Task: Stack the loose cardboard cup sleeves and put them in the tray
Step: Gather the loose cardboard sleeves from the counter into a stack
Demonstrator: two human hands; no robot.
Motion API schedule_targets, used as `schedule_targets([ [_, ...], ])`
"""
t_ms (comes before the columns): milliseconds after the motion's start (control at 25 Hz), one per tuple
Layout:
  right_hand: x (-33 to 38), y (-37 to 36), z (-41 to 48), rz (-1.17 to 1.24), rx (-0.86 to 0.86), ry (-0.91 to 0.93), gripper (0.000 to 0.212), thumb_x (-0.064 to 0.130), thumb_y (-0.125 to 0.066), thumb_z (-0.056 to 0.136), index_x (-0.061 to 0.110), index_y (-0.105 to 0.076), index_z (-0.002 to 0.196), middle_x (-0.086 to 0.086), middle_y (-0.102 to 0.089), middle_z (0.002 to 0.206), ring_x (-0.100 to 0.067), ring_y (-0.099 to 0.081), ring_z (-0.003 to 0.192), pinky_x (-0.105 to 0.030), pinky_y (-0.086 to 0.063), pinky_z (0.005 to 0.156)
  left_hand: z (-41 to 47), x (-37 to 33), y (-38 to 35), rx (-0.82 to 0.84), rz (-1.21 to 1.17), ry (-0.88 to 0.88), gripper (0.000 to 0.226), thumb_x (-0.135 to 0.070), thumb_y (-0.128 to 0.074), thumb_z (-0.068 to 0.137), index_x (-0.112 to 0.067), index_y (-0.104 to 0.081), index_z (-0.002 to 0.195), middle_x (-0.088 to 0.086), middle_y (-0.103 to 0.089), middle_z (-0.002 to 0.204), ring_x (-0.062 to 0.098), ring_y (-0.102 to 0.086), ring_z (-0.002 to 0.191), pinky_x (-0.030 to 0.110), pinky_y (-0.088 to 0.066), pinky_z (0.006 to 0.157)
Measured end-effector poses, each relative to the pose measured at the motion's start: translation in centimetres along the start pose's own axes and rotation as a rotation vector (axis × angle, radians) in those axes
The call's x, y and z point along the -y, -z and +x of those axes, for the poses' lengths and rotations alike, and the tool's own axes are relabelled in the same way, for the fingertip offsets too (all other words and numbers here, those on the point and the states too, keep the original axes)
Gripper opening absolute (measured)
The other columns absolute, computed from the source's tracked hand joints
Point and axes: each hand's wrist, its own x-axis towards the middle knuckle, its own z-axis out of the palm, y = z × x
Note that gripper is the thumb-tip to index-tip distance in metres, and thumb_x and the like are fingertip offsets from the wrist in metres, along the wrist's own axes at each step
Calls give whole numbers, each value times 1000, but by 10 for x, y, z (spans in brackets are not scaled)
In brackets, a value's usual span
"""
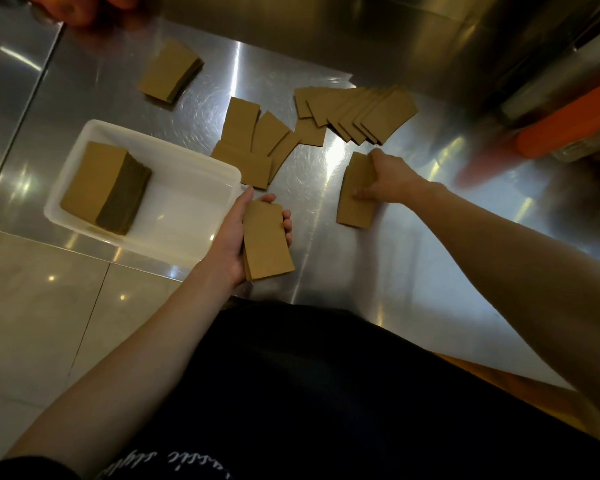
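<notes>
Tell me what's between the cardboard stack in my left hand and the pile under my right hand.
Only bare steel counter, seen in the head view, separates the stack from the pile.

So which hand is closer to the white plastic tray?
Left. The left hand, holding a cardboard stack, is beside the near right corner of the tray. The right hand grips another pile on the counter, farther right, apart from it.

top (326, 393): black, plain cloth | lettering (167, 462): white cursive script at the bottom edge, upside down, partly cut off | sleeve (11, 469): dark, short, on the left upper arm | left forearm (136, 358), right forearm (499, 237): bare | left hand (236, 237), right hand (390, 183): bare
</notes>
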Motion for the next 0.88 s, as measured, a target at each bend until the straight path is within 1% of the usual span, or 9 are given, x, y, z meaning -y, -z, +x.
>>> schedule_targets([
  [120, -4, -13, -1, -88, -54, -56, 95, 50, -80, 69, 6, -32, 139, -18, -41, 136, -33, -44, 123, -43, -46, 96, -1, 0, 1, 4, 2, 1, 34, -51, -58, 92, -19, -61, 102, 13, -69, 92, 23, -65, 77, 37, -54, 75],
  [200, -7, -14, -5, -36, -100, -62, 94, 49, -81, 68, 7, -33, 136, -15, -42, 134, -32, -45, 121, -43, -47, 94, -1, 0, 2, 2, -3, 1, 33, -50, -58, 92, -19, -61, 103, 13, -69, 93, 23, -65, 78, 37, -54, 75],
  [320, -12, -17, -22, 298, -37, -39, 75, 40, -78, 76, 10, -34, 130, -9, -48, 125, -23, -51, 106, -36, -49, 83, 1, 0, 3, 0, -6, 14, 34, -51, -58, 91, -20, -61, 105, 13, -69, 93, 23, -65, 79, 37, -54, 75],
  [480, -9, -10, -63, 558, 45, 32, 52, 35, -64, 90, 14, -40, 131, 0, -50, 122, -20, -54, 109, -29, -48, 82, 5, 1, 1, -1, 1, 26, 38, -54, -57, 92, -20, -62, 108, 15, -70, 96, 24, -67, 83, 38, -54, 77],
  [600, 9, 9, -90, 808, 139, 113, 43, 28, -61, 93, 15, -43, 129, -1, -53, 123, -21, -57, 112, -31, -55, 85, 8, 1, -3, 19, 22, 43, 44, -59, -53, 92, -21, -65, 110, 16, -70, 103, 26, -68, 87, 39, -54, 80],
  [680, 32, 19, -104, 783, 188, 179, 40, 28, -60, 93, 21, -40, 127, 3, -52, 119, -18, -58, 106, -27, -56, 81, 10, 1, -6, 16, 129, 45, 50, -65, -45, 93, -24, -66, 112, 14, -72, 105, 26, -71, 88, 42, -54, 84],
  [760, 59, 18, -110, 686, 199, 243, 39, 30, -60, 93, 24, -39, 125, 9, -51, 113, -13, -58, 100, -20, -56, 72, 11, 1, -9, 25, 246, 78, 58, -71, -38, 91, -26, -66, 116, 14, -74, 111, 30, -72, 94, 50, -52, 92],
  [840, 81, 10, -110, 561, 173, 308, 42, 31, -60, 93, 23, -38, 127, 10, -50, 114, -9, -56, 95, -15, -51, 68, 9, 2, -14, 42, 296, 98, 64, -74, -33, 90, -25, -67, 115, 14, -76, 108, 31, -73, 95, 50, -54, 90],
  [880, 90, 5, -108, 479, 137, 346, 45, 31, -61, 93, 21, -38, 130, 8, -48, 116, -9, -54, 96, -13, -48, 69, 9, 2, -13, 51, 320, 99, 66, -75, -32, 89, -25, -67, 115, 13, -76, 107, 30, -73, 96, 48, -55, 88],
])
